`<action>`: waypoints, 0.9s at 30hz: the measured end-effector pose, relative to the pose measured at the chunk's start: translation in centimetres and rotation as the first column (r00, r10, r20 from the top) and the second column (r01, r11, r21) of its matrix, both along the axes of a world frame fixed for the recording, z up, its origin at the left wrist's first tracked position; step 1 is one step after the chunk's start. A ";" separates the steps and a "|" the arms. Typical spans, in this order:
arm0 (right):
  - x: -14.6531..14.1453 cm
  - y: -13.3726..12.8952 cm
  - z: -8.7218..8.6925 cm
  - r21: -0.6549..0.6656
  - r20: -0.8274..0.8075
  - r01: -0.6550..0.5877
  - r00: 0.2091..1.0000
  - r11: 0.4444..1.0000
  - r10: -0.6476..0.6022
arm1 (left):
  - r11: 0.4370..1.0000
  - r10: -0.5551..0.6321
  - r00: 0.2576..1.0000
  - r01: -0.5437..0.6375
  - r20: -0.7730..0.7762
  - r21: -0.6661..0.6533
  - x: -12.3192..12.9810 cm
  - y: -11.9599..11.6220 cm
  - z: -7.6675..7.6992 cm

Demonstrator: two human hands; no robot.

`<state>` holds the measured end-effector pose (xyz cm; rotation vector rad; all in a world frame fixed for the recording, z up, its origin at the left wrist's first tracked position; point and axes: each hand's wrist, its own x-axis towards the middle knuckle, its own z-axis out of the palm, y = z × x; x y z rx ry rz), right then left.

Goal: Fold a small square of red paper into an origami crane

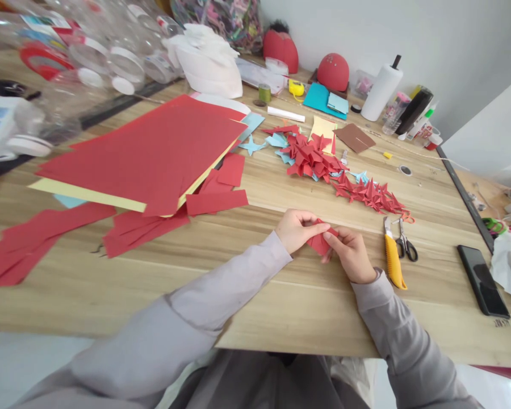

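A small folded piece of red paper (318,244) is held between my two hands just above the table. My left hand (297,228) pinches its upper left part with thumb and fingers. On the other side my right hand (352,253) grips the right edge, thumb on top. Fingers cover much of the paper, so its full shape is hidden. Beyond the hands lies a pile of red folded paper stars (310,156), with a few light blue ones (252,146) near it. A yellow-handled utility knife (394,261) and small black scissors (405,244) lie right of my right hand.
Large red paper sheets (153,147) are stacked at left, with cut red strips (140,230) in front. A black phone (483,281) lies at right. Plastic bottles (123,62) crowd the back left. A yellow tape measure (296,87) and a white bottle (382,91) stand at the back.
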<state>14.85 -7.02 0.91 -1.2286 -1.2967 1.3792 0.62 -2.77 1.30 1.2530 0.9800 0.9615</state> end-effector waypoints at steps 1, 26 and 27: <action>0.0 0.0 0.1 0.003 0.003 0.002 1.000 1.000 -0.002 | 1.000 -0.009 1.000 0.010 -0.005 0.007 0.0 0.0 0.0; -0.4 -0.3 0.4 -0.011 -0.129 -0.019 0.991 1.000 0.018 | 0.990 0.058 0.984 -0.034 0.171 -0.138 0.1 0.0 -0.9; -0.4 -0.3 0.4 -0.018 -0.136 -0.023 0.991 1.000 0.021 | 0.988 0.093 0.982 -0.070 0.166 -0.140 0.0 0.1 -0.9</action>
